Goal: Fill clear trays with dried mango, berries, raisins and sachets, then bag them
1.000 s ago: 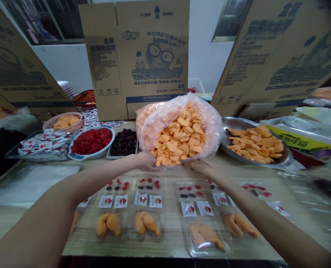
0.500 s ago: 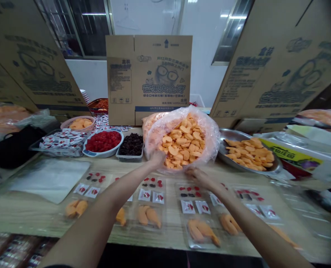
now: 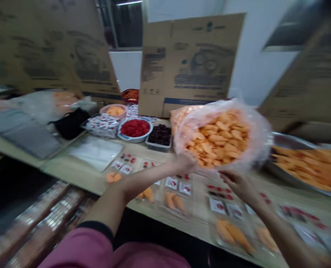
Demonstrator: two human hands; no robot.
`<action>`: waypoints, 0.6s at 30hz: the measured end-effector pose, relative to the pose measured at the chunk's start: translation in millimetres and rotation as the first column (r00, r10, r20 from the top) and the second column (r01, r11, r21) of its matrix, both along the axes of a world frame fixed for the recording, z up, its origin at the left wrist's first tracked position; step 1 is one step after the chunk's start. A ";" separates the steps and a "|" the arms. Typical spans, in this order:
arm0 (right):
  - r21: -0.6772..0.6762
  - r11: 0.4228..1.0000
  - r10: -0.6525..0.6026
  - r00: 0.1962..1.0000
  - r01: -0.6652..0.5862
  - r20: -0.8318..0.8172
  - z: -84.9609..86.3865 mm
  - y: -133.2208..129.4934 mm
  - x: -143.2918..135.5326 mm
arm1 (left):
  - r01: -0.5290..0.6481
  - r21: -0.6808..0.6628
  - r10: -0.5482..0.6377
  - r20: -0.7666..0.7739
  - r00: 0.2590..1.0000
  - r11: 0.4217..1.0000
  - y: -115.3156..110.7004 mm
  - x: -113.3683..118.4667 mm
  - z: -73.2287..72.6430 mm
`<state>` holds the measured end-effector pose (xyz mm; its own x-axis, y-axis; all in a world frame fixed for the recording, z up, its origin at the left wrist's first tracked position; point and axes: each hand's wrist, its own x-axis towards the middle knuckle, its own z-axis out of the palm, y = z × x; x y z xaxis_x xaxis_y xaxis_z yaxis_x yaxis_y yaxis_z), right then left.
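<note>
A big clear plastic bag [image 3: 256, 128] lies with its mouth facing me, full of orange slices [image 3: 218, 137] that look like dried fruit. At the lower left of the mouth, my left hand [image 3: 185, 162] is closed on the bag's rim; blur softens its fingers. My right hand [image 3: 236, 181] pinches the bottom edge of the rim. Below my arms lie several clear trays, each with orange slices [image 3: 174, 201], small printed sachets [image 3: 217, 205] and red and dark pieces.
Left of the bag stand a tub of dark pieces [image 3: 160, 134], a bowl of red pieces [image 3: 134, 128] and a tray of sachets [image 3: 102, 124]. A metal basin [image 3: 286, 139] of orange slices is at right. Cardboard [image 3: 192, 63] stands behind. Packed trays [image 3: 39, 227] sit below the table's left side.
My view has turned left and tilted, so the table's contents appear shifted right. The bag's mouth looks larger and nearer. Both hands remain at its lower rim.
</note>
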<state>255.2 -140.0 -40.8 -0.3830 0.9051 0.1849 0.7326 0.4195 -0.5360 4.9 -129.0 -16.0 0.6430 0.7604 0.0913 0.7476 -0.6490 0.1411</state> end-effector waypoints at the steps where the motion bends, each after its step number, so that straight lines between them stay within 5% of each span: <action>1: 0.017 1.000 -0.003 0.999 0.004 -0.044 0.1 -3.8 -6.8 | 0.049 0.048 -0.050 0.017 0.999 0.998 -10.2 -5.6 -2.8; 4: 0.025 1.000 0.013 0.995 -0.011 -0.099 -4.6 -18.6 -37.7 | 0.042 0.132 -0.053 0.083 0.995 0.990 -47.2 -31.4 -14.9; 9: 0.121 0.978 0.186 0.972 -0.169 -0.146 -23.5 -48.4 -112.6 | -0.281 0.126 0.268 0.112 0.957 0.951 -117.5 -108.9 -28.1; 14: 0.155 0.943 0.308 0.949 -0.295 -0.070 -47.2 -54.3 -177.4 | -0.700 0.080 0.704 -0.021 0.710 0.709 -154.8 -196.9 -43.0; 18: 0.077 0.942 0.321 0.943 -0.328 0.088 -61.4 -58.1 -219.6 | -0.772 0.035 0.771 -0.088 0.631 0.635 -166.9 -214.0 -64.3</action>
<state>35.6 -198.2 -102.2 -0.6687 0.7103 0.2199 0.5842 0.6848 -0.4356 -209.1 -295.8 -80.2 -0.1738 0.9829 0.0611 0.9840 0.1708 0.0516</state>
